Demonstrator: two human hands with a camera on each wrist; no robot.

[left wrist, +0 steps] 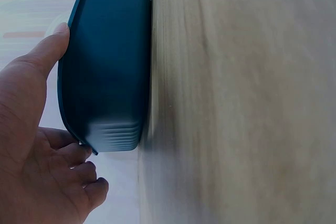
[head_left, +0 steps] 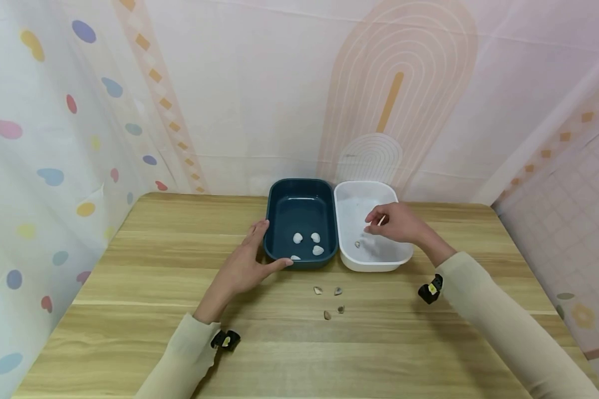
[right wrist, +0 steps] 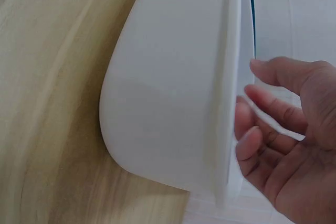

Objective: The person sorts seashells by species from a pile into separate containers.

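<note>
A dark blue bin (head_left: 299, 191) and a white bin (head_left: 379, 263) stand side by side at the back of a wooden table (head_left: 130, 288). Several white shells (head_left: 306, 244) lie in the blue bin. One small brown shell (head_left: 358, 244) lies in the white bin. My left hand (head_left: 252, 260) rests on the table against the blue bin's near left corner, thumb on the front rim, fingers along the side. In the left wrist view the left hand (left wrist: 37, 129) touches the blue bin (left wrist: 105, 66). My right hand (head_left: 391, 223) hovers over the white bin, fingers loosely bent. In the right wrist view the right hand (right wrist: 283, 129) holds nothing beside the white bin (right wrist: 168, 87).
Several small brown shells (head_left: 329, 302) lie on the table just in front of the two bins. Patterned fabric walls (head_left: 55, 138) close in the table at the left, back and right. Bare wood stretches to the left, right and front.
</note>
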